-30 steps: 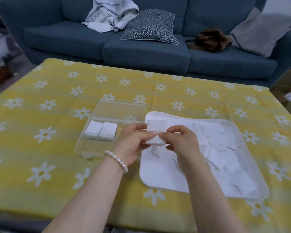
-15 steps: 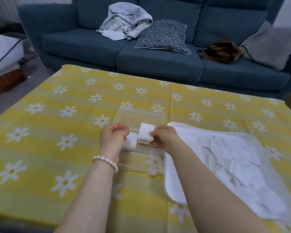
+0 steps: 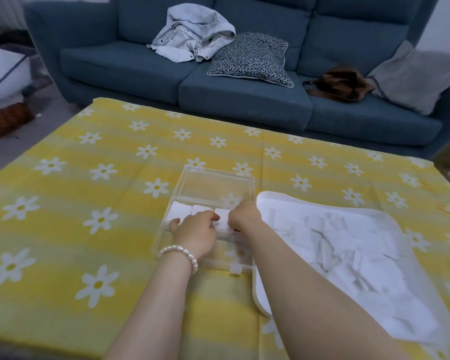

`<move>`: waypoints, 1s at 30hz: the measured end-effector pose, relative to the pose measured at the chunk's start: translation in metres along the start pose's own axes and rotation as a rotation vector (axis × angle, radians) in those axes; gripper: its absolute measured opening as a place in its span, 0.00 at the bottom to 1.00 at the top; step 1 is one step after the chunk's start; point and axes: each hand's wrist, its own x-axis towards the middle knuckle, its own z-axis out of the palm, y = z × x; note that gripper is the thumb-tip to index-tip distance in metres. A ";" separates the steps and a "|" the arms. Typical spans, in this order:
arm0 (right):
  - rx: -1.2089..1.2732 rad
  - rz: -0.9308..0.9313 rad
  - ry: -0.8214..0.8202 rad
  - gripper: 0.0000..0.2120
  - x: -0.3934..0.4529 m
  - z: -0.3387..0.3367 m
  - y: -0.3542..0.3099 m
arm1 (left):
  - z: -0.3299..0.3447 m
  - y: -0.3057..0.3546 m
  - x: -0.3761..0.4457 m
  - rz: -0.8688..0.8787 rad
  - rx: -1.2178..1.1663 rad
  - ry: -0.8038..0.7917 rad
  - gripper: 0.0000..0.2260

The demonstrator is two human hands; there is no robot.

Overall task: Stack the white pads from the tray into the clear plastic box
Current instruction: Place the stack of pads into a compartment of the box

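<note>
The clear plastic box lies open on the table, its lid folded back. Two stacks of white pads stand along its far wall on the left. A third pad stack sits to their right, low in the box. My left hand grips that stack from the left, fingers curled over it. My right hand pinches it from the right. The white tray to the right of the box holds several loose white pads.
A yellow cloth with white daisies covers the table. Behind it stands a blue sofa with a grey jacket, a patterned cushion, a brown bag and a grey pillow. My right forearm crosses the tray's near left corner.
Both hands carried the pad stack from above the tray leftward and lowered it into the box beside the two stacks. The camera view shifted left and up.
</note>
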 end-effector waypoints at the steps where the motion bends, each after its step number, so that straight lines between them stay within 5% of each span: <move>1: -0.009 -0.015 0.026 0.04 0.000 0.001 0.000 | 0.002 0.001 0.000 0.013 0.054 -0.036 0.20; 4: -0.034 -0.037 0.069 0.12 0.002 0.006 0.003 | 0.006 0.003 -0.001 0.037 0.212 -0.079 0.19; 13: -0.118 -0.175 0.118 0.09 -0.012 0.004 0.011 | 0.011 0.013 -0.002 -0.003 0.316 -0.086 0.14; 18: 0.026 -0.333 0.352 0.07 -0.045 -0.043 0.042 | 0.008 0.036 -0.008 0.021 0.047 0.166 0.15; 24: 0.100 -0.079 0.470 0.10 -0.068 -0.117 0.146 | 0.026 0.086 -0.030 0.141 -0.289 0.019 0.12; 30: 0.189 0.063 0.511 0.12 -0.064 -0.141 0.199 | 0.055 0.115 -0.037 0.190 -0.285 -0.115 0.11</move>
